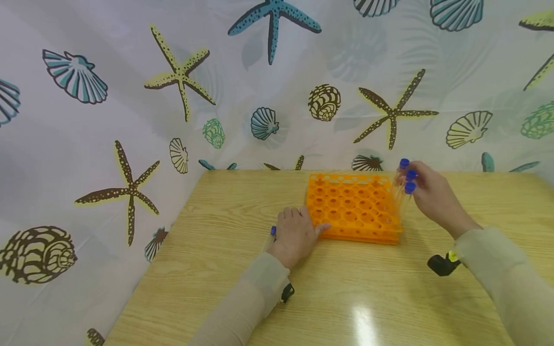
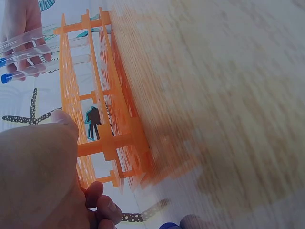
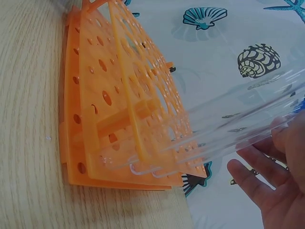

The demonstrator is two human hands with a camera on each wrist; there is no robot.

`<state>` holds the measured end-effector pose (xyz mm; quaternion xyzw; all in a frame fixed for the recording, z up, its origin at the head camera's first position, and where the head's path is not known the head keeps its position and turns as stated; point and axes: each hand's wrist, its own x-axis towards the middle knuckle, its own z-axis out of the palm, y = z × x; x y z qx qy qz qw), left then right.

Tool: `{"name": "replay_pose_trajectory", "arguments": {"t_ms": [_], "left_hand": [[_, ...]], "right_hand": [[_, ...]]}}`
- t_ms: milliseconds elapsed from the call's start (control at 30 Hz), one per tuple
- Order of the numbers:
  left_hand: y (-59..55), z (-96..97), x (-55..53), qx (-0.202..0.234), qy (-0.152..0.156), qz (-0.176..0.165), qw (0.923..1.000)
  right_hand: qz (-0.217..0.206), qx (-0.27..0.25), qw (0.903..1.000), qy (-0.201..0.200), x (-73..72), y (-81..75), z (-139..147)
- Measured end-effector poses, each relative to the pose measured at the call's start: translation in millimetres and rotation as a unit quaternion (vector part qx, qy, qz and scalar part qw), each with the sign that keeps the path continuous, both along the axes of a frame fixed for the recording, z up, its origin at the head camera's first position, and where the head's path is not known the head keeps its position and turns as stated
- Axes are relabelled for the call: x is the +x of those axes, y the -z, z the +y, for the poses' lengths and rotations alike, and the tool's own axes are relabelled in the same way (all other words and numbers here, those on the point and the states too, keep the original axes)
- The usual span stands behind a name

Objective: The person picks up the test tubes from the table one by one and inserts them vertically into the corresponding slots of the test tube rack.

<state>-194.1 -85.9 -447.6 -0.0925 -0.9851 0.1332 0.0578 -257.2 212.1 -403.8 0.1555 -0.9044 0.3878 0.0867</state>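
Note:
An orange test tube rack [image 1: 346,204] stands in front of me. My left hand [image 1: 296,235] grips its near left corner, the thumb over the top front edge and the fingers along the left side. At the rack's right end, three clear test tubes with blue caps [image 1: 410,187] stand in holes, leaning slightly; their rounded bottoms [image 3: 136,168] show through the orange plastic. My right hand [image 1: 434,192] pinches the middle tube near its cap [image 1: 411,174]. Other fingers [image 3: 250,179] of that hand are spread below the tubes in the right wrist view.
Just left of my left hand, another blue-capped tube [image 1: 273,231] lies partly hidden by the hand. The wooden table [image 1: 225,211] meets a cloth backdrop [image 1: 242,91] printed with shells and starfish at its back and left edges.

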Motion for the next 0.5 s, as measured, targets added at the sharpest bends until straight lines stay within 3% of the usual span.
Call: {"name": "replay_pose_trajectory", "arguments": {"t_ms": [333, 500], "left_hand": [[1.8, -0.1, -1.3, 0.001, -0.001, -0.007, 1.0], [0.9, 0.1, -1.5, 0.0, -0.005, -0.016, 0.9999]], "right_hand": [[0.006, 0.011, 0.9999, -0.004, 3.4, 2.4, 4.6], [-0.033, 0.026, 0.9991, -0.007, 8.5, 3.3, 8.1]]}}
